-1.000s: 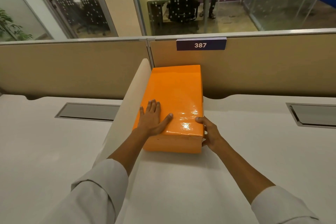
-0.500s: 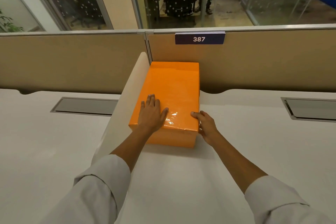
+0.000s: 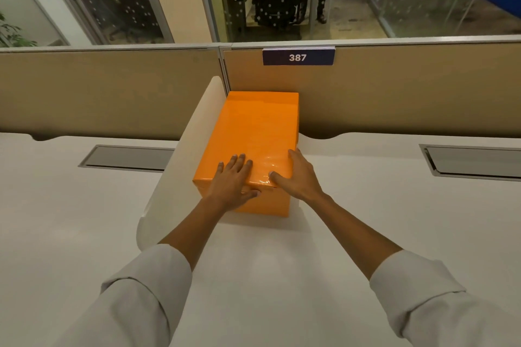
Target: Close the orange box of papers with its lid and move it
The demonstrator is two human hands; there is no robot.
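The orange box (image 3: 253,132) stands on the white desk with its glossy lid on, its far end against the tan partition and its left side along a cream divider. My left hand (image 3: 232,182) lies flat on the lid's near edge, thumb down over the front face. My right hand (image 3: 296,175) rests on the lid's near right corner, fingers straight along the right edge and thumb on top. The papers inside are hidden.
A cream divider (image 3: 180,160) runs along the box's left side. The tan partition (image 3: 394,93) with a "387" label (image 3: 298,57) closes the back. Grey cable hatches sit in the desk at left (image 3: 127,158) and right (image 3: 473,160).
My right hand has come up from the box's right front corner onto the lid. My left hand has slid nearer the front edge, thumb now over the front face. The box sits farther back.
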